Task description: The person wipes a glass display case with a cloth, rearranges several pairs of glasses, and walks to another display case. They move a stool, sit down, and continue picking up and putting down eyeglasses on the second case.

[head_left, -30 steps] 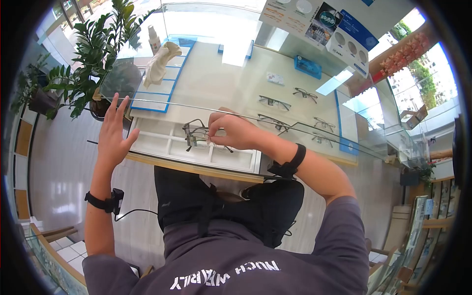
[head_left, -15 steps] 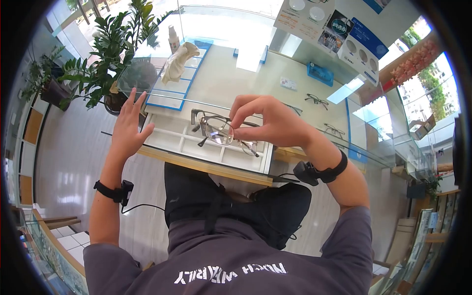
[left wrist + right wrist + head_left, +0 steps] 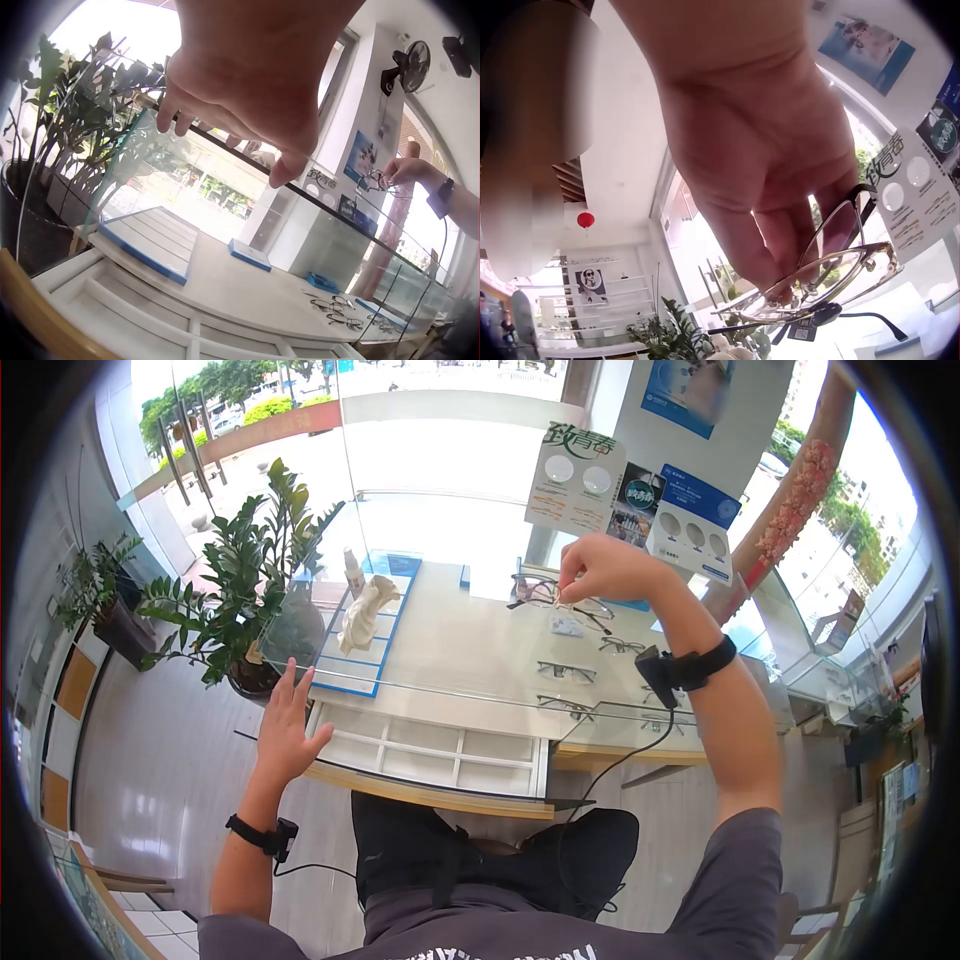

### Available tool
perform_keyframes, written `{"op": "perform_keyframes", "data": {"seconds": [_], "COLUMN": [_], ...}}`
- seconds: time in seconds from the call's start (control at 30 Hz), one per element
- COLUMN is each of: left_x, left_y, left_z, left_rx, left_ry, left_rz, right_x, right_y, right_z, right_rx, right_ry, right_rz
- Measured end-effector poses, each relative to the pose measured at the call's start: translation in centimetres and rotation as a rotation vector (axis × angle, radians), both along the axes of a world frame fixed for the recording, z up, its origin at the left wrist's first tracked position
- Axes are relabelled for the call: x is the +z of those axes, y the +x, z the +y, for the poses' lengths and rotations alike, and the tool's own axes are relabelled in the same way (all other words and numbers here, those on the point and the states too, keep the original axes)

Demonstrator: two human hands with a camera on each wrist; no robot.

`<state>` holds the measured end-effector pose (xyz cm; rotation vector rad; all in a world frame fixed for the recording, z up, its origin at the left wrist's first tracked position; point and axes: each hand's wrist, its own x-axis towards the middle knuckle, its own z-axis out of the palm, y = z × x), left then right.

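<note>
My right hand (image 3: 612,572) pinches a pair of glasses (image 3: 540,588) above the far part of the glass counter. Up close in the right wrist view, thin metal frames (image 3: 862,281) with dark temple tips hang from the fingertips, and more than one pair may overlap there. The left hand (image 3: 290,732) rests with straight, spread fingers at the glass edge, beside the white compartment drawer (image 3: 425,752). Other glasses (image 3: 566,672) lie under the glass. In the left wrist view, the left fingers lie on the glass edge.
A potted plant (image 3: 235,580) stands at the left. A blue-edged tray (image 3: 345,685), a cream cloth (image 3: 366,615) and a spray bottle (image 3: 352,568) are at the counter's left. Display cards (image 3: 575,478) stand at the back. A cable (image 3: 640,750) runs from the right wrist.
My right hand has lifted the glasses out of the drawer and carried them away over the counter's far side. The head view has tilted up. The left hand remains at the glass edge.
</note>
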<state>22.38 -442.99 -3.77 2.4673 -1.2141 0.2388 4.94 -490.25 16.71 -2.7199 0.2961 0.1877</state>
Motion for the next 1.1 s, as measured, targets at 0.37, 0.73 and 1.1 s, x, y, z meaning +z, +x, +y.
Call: {"op": "perform_keyframes", "data": {"seconds": [0.37, 0.73, 1.1], "left_x": [-0.5, -0.6, -0.6], "left_y": [0.2, 0.1, 0.1], "left_z": [0.4, 0.4, 0.3], "left_rx": [0.014, 0.006, 0.025], "left_ry": [0.006, -0.022, 0.007], "left_rz": [-0.018, -0.023, -0.034], "right_x": [-11.8, -11.7, -12.9], "right_y": [7.5, 7.2, 6.6], "right_z": [1.0, 2.3, 3.1], "right_rx": [0.019, 0.056, 0.115], "right_ry": [-0.065, -0.128, -0.323], "right_rz": [-0.209, -0.208, -0.274]}}
